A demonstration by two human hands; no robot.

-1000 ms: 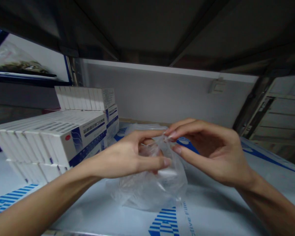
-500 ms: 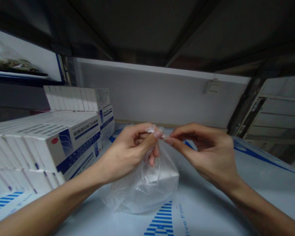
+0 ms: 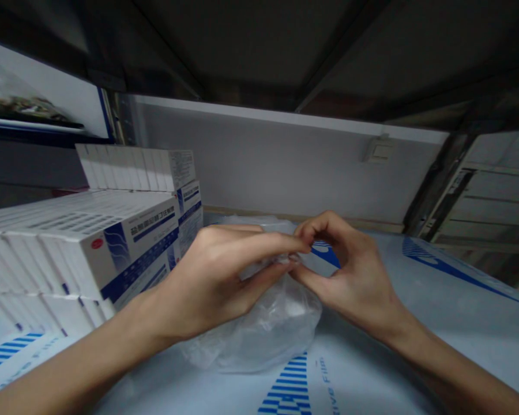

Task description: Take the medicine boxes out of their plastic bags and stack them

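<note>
A clear plastic bag [image 3: 268, 328] rests on the film-covered shelf surface, with something pale inside that I cannot make out. My left hand [image 3: 225, 271] reaches over the bag from the left, its thumb and fingers pinching the gathered top. From the right, my right hand [image 3: 346, 265] pinches the same bunched plastic between thumb and fingertips. The fingertips of both hands meet at the bag's neck, which they partly hide. Left of the bag stand stacked rows of white and blue medicine boxes [image 3: 138, 230], close to my left forearm.
A dark shelf [image 3: 259, 52] hangs low overhead. Behind is a pale wall [image 3: 259, 161] with a switch [image 3: 379, 151]. Metal posts [image 3: 432, 178] rise at the right. Blue-printed protective film [image 3: 372, 369] covers the surface.
My left hand has shifted right and its fingers now stretch over the bag's neck to meet my right fingertips. The hands are closer together, and the bag's top sits lower.
</note>
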